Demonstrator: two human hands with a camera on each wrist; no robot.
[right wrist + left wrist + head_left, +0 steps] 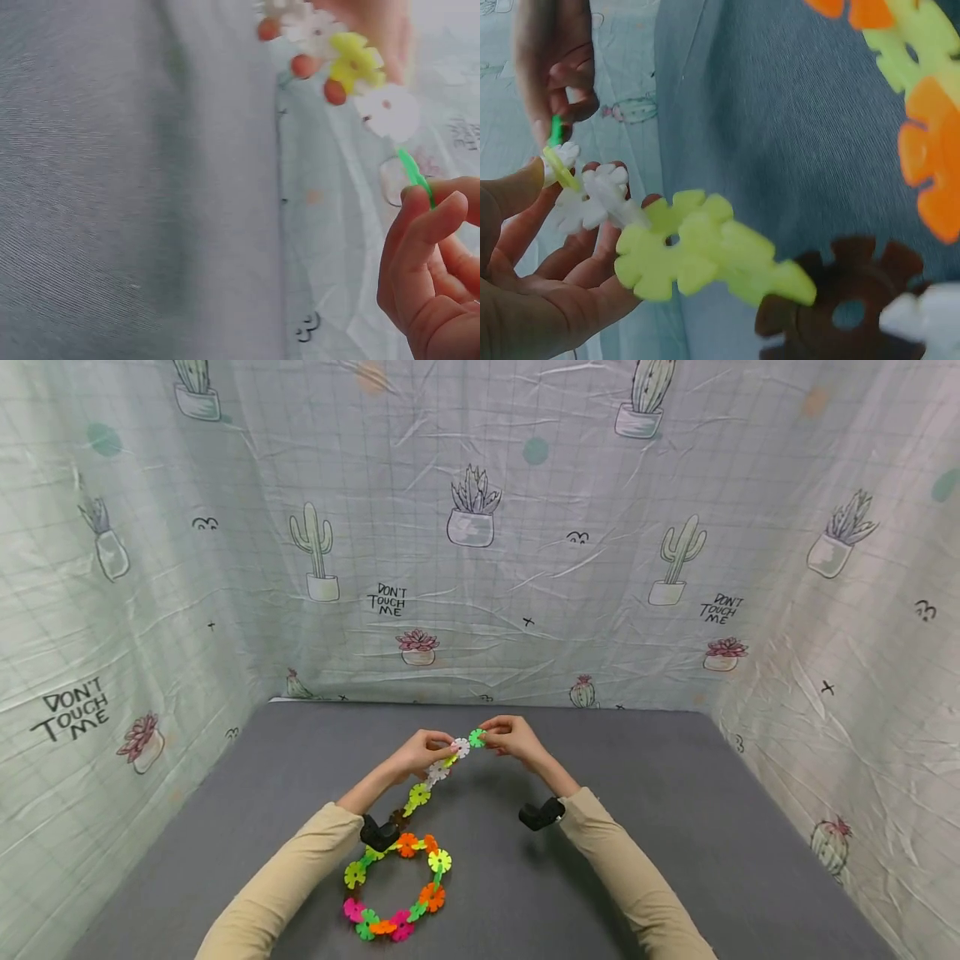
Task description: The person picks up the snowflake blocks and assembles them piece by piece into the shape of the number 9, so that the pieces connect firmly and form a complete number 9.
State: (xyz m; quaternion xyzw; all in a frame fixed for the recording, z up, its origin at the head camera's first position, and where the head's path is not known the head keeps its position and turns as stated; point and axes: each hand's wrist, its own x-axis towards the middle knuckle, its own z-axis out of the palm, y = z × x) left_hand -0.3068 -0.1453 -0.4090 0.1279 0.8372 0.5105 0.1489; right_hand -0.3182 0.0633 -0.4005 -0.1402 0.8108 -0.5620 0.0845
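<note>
My left hand [422, 753] pinches the upper end of a chain of flower-shaped plastic discs, near a white disc [461, 747]. Between finger and thumb, my right hand [513, 741] pinches a green disc [415, 174] edge-on, right at that white disc's rim. Down from the left hand the chain runs through white, yellow-green [671, 244] and brown discs [847, 300]. In the head view its lower part is a ring of orange, pink [402, 927], green and yellow discs lying on the table. The left wrist band hides part of the chain.
The grey table [600, 877] reaches back to a cactus-print curtain [480, 610] that hangs on three sides. A black wrist camera [542, 814] sits on the right wrist, another [379, 833] on the left, close above the ring.
</note>
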